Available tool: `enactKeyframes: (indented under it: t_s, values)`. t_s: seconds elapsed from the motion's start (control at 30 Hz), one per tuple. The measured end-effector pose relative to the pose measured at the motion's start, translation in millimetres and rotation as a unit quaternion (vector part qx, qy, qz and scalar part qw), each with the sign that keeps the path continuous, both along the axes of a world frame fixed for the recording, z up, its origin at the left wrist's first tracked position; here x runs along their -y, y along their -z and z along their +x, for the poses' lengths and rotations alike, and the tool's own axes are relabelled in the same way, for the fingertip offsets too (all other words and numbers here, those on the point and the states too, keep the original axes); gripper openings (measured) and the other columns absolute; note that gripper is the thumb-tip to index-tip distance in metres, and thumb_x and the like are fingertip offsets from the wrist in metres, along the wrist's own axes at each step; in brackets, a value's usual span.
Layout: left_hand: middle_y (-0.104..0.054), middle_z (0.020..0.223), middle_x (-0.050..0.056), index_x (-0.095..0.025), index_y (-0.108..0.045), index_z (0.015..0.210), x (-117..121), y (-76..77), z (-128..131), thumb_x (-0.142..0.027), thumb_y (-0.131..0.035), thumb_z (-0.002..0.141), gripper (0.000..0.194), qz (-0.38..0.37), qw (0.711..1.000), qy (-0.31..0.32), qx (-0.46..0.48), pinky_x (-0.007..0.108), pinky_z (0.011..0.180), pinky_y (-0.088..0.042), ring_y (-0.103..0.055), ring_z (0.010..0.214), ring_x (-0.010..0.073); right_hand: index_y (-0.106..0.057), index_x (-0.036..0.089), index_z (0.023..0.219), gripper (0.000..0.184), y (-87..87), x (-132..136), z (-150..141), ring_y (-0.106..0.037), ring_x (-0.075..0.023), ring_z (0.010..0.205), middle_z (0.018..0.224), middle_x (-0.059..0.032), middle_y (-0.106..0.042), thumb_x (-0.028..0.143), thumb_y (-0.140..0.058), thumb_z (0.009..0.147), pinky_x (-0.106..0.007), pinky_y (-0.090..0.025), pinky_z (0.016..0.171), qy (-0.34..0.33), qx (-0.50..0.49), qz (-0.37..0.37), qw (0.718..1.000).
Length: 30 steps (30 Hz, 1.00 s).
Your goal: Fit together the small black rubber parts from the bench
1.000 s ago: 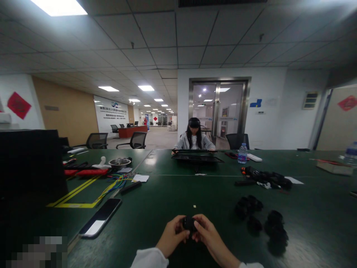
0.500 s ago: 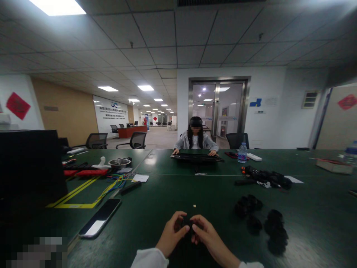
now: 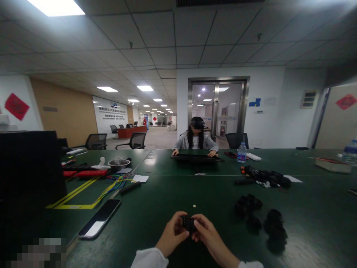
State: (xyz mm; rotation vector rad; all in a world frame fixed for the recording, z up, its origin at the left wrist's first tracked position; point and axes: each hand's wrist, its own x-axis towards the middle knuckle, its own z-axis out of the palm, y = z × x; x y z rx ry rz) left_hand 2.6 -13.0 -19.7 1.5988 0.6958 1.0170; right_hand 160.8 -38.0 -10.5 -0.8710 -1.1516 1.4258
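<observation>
Between my two hands is a small black part (image 3: 189, 224), held above the green table (image 3: 156, 201); its exact kind is too dark to make out. My left hand (image 3: 173, 232) grips its left side between thumb and fingers. On the right side, my right hand (image 3: 208, 234) pinches the same part, thumb on its near face. Just beyond my fingers a tiny pale square (image 3: 194, 206) lies on the table. To the right sit several dark, rounded black pieces (image 3: 275, 227), similar in colour to the held part.
A phone (image 3: 99, 219) lies left, near coloured wires (image 3: 118, 182) and a metal bowl (image 3: 119, 163). A black monitor-like block (image 3: 30, 167) stands far left. Across the table a person (image 3: 196, 139) holds a flat black panel (image 3: 195, 158). A water bottle (image 3: 242, 152) and black bundle (image 3: 267, 176) are right.
My right thumb has shifted slightly up and right, and more of the black part shows between my hands. Both hands stay in nearly the same place.
</observation>
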Motion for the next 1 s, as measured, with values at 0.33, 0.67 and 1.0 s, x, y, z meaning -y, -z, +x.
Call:
enactKeyframes:
  t_s: [0.33, 0.67, 1.0]
  values:
    - [-0.05, 0.07, -0.001, -0.015, -0.046, 0.092, -4, 4.0, 3, -0.035, -0.06, 0.068, 0.034, -0.023, 1.0, -0.02, -0.005, 0.021, 0.049, -0.039, -0.047, 0.057, 0.0093, -0.051, 0.019, 0.088, 0.025, -2.4, 3, 1, -0.054, -0.009, 0.056, 0.078, -0.0004, -0.055, 0.036, -0.056, 0.07, -0.022, -0.037, 0.05, -0.006, -0.005, 0.006, 1.0]
    - [-0.049, 0.069, -0.003, -0.019, -0.045, 0.097, 2, -5.3, 1, -0.035, -0.057, 0.071, 0.033, 0.0, 0.999, -0.031, -0.017, 0.02, 0.051, -0.039, -0.049, 0.056, 0.0082, -0.051, 0.02, 0.087, 0.024, -7.2, 6, 2, -0.054, -0.0089, 0.058, 0.085, -0.0005, -0.053, 0.036, -0.057, 0.069, -0.023, -0.038, 0.052, -0.029, 0.021, 0.01, 0.999]
    - [-0.055, 0.082, 0.003, -0.018, -0.044, 0.106, -4, 2.5, -2, -0.025, -0.065, 0.064, 0.047, -0.012, 1.0, 0.015, 0.006, 0.024, 0.057, -0.043, -0.055, 0.068, 0.0137, -0.051, 0.02, 0.089, 0.028, -7.8, 5, 2, -0.054, -0.0115, 0.065, 0.093, -0.0032, -0.053, 0.035, -0.059, 0.067, -0.024, -0.04, 0.054, -0.004, 0.02, 0.016, 1.0]
